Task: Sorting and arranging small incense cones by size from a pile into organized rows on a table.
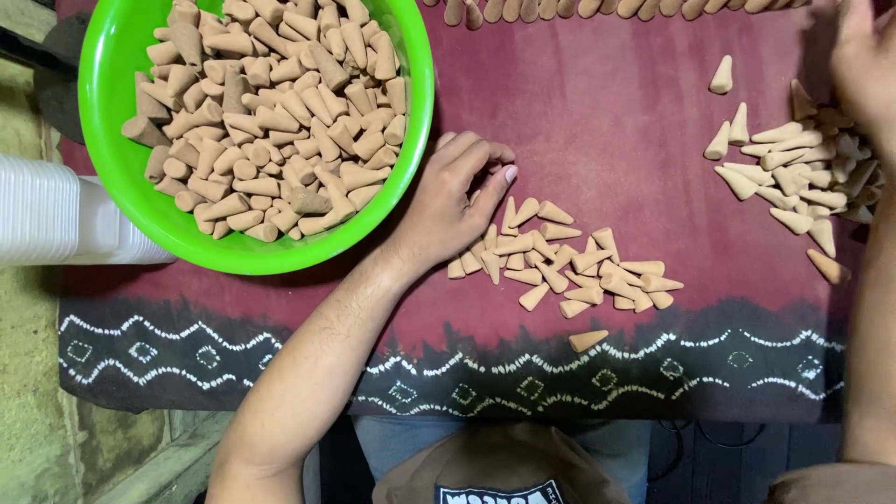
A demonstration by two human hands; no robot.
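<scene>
Left hand (448,201), fingers curled, rests on the near pile of tan cones (560,261) beside the green bowl (121,159); right hand (863,65), grip unclear, could scatter the right-side heap (803,177).

From my remote seat I see a low table draped in a maroon cloth (597,103) with a dark border of white zigzag and diamond patterns (233,359), a rough yellowish stone floor (37,373) at the left, and soft, even light over everything.
</scene>
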